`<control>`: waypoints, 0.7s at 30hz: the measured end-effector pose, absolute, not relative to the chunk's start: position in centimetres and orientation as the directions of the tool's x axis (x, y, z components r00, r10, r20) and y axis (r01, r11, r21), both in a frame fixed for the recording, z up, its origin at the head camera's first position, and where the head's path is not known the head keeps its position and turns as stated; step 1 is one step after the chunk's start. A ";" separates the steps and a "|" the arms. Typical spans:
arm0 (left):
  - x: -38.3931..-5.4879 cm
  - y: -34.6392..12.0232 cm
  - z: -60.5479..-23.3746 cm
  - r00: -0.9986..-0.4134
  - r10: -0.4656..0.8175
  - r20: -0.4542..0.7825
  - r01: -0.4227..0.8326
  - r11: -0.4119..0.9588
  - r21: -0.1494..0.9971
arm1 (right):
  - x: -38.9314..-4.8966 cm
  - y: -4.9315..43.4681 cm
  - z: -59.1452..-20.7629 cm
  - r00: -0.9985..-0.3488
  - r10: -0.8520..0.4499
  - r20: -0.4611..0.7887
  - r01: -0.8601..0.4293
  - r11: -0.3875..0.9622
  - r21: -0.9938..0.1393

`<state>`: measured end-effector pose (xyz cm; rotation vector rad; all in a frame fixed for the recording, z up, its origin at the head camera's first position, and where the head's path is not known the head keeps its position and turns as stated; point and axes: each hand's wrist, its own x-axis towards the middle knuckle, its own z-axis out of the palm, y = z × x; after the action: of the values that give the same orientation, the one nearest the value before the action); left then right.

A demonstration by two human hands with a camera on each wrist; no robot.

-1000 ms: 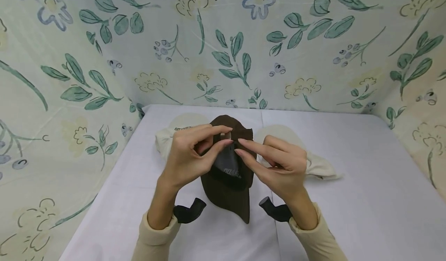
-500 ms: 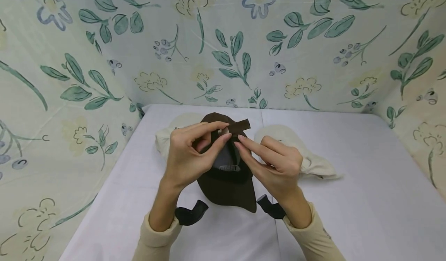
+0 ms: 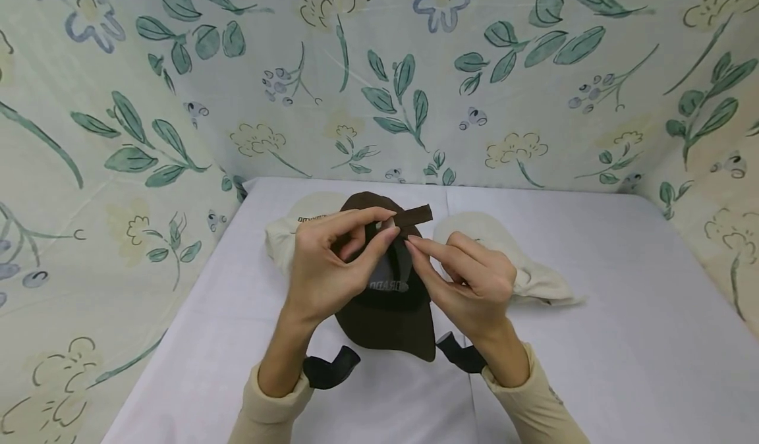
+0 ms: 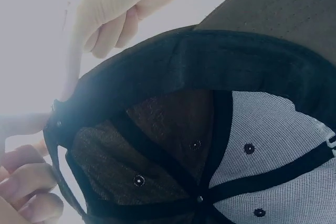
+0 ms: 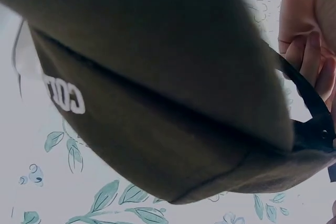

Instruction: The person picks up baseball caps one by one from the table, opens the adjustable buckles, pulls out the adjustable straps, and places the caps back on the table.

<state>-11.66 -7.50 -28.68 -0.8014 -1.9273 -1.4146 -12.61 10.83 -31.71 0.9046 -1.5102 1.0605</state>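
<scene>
1. Shifting since a second ago, the brown baseball cap is carrying its brim tip higher and farther toward the person's right, and its loose strap end is now jutting clear of the left hand; the work seems to be centring on the rear closure.
2. White tablecloth is lying beneath; the cap is being held up over its middle, brim toward the person, hollow side showing.
3. Two cream fabric items, one at left, one at right, are resting beyond it, partly hidden.
4. Left thumb and index finger are pinching the rear strap; the right hand is pinching the cap's back edge just beside them.
5. Left wrist view is revealing the dark sweatband and pale mesh panels far more clearly than the head view.
6. Right wrist view is showing white lettering outside, unseen from the head, and a tiny round stud on the strap; what its fingers are touching is staying unclear there.
</scene>
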 end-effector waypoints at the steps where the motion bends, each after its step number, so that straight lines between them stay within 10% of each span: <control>1: -11.6 -7.5 -28.7 -0.639 0.114 0.761 0.762 0.229 0.605 | -12.6 10.9 -31.7 -0.182 -0.017 0.983 -0.931 0.325 -0.167; 21: -11.4 -8.1 -28.4 -0.695 0.050 0.717 0.718 0.018 0.695 | -12.3 10.4 -31.7 -0.155 0.014 0.988 -0.946 0.286 -0.153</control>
<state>-11.43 -8.10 -28.36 -0.7838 -1.7962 -1.7269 -12.30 10.40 -31.73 0.9188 -1.4518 1.0952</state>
